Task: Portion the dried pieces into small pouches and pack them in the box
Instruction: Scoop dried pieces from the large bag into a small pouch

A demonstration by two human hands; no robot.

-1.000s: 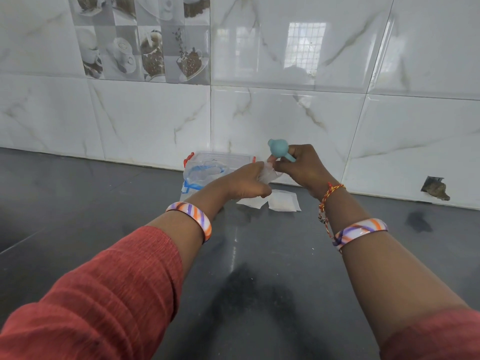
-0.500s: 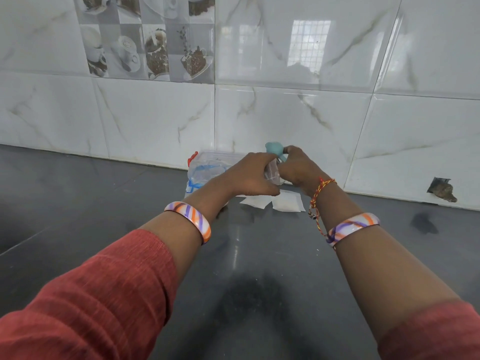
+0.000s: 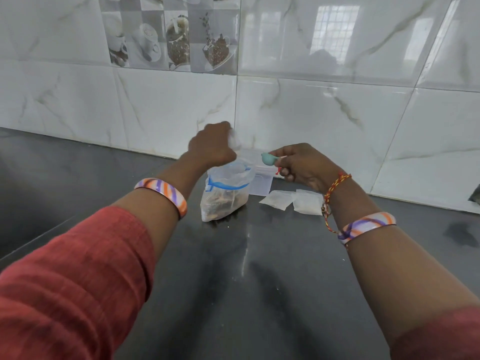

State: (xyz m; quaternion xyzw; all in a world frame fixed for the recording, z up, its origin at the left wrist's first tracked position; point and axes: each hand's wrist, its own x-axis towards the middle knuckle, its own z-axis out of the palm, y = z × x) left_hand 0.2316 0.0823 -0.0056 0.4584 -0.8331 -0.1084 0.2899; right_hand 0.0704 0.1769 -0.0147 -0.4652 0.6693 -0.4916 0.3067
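Left hand (image 3: 211,146): hovering above the bag's mouth, fingers curling tight round a small white pouch (image 3: 235,141), which is blurred and only partly showing.
Right hand (image 3: 304,166): hanging just right of the bag, fingers pinching the handle of a small teal scoop (image 3: 267,159), bowl pointing left toward the bag.
Bag of dried pieces (image 3: 224,193): a clear plastic bag with a blue zip strip, standing open on the dark desk (image 3: 246,281), brown pieces lying in its lower part.
Box (image 3: 259,175): a clear plastic box with a red clip, sitting behind the bag against the tiled wall (image 3: 337,113), partly hiding behind the hands.
Loose pouches (image 3: 293,201): two flat white pouches lying side by side on the desk, right of the bag and under the right wrist.
Wrists: each wearing an orange, purple and white striped bangle (image 3: 166,193); the right also carrying a red and yellow thread (image 3: 335,184).
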